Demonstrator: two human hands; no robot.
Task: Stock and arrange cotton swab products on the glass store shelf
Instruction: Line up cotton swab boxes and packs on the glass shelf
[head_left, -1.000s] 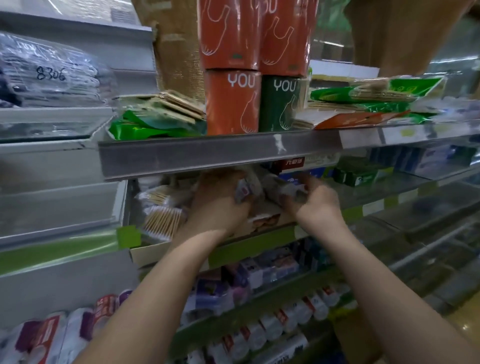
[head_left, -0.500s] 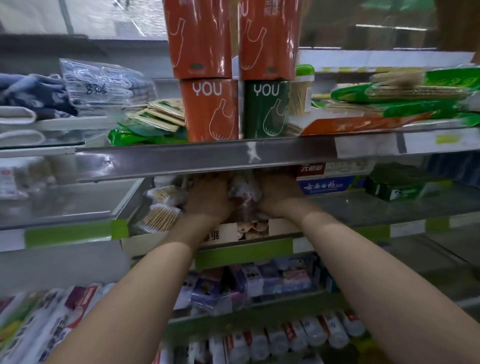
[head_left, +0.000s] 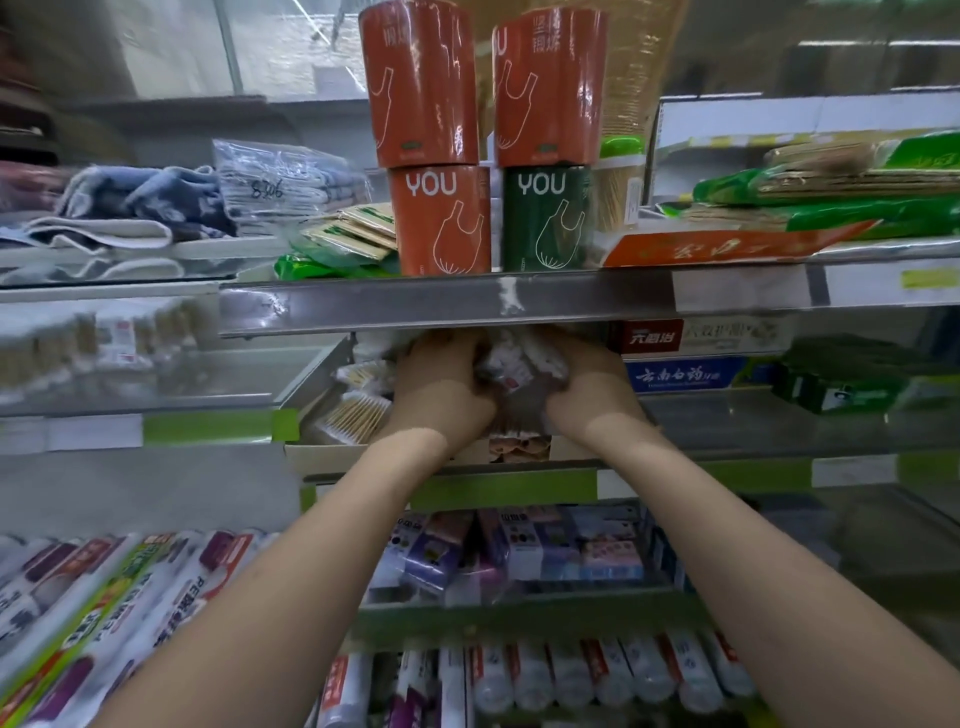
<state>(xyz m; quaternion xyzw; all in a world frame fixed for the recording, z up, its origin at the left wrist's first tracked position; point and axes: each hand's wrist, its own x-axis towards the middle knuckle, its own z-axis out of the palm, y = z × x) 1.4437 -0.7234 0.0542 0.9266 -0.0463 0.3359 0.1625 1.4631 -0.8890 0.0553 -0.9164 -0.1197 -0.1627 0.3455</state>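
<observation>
Reaching under the metal shelf edge (head_left: 467, 304), left hand (head_left: 441, 387) and right hand (head_left: 587, 392) grip a clear cotton swab pack (head_left: 519, 364) between them above a cardboard tray (head_left: 322, 457); its axis unclear. Beside: swab bundles (head_left: 358, 415), sticks slanting. Above: rolls (head_left: 441, 223) marked "YOU".

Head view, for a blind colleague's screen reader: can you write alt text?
Both hands, left hand and right hand, hold a clear bag of cotton swabs between them under the metal shelf edge, above a cardboard tray of swab packs. Orange and green rolls stand on the shelf above.
</observation>
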